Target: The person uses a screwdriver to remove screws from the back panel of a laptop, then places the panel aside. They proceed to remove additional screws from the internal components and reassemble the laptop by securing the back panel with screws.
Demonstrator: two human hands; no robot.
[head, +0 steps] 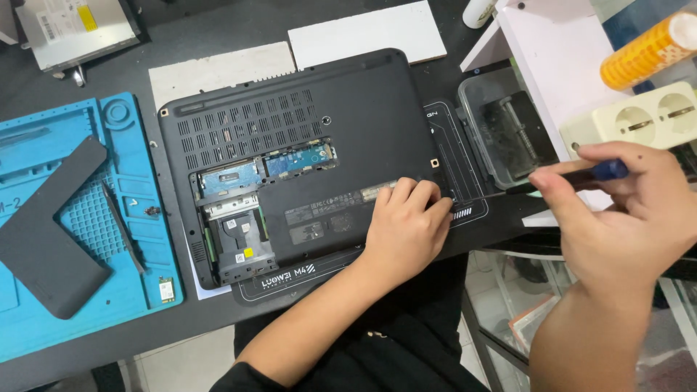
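Resting flat on the near right corner of one upturned black laptop (305,160) is the left hand (406,229), fingers curled, gripping nothing. Right hand (624,218), at right, is closed around one blue-handled screwdriver (573,176), its shaft pointing left toward the laptop's right edge. Laptop lies on a black mat (465,181), its service bay uncovered. Left: one blue repair mat (138,218) bearing one L-shaped black cover (47,232). Far: two white boards (367,33), one optical drive (76,29), one double socket (635,120).

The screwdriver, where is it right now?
In the head view, the screwdriver is on the right, held in the right hand, its tip beside the left hand resting on the laptop.
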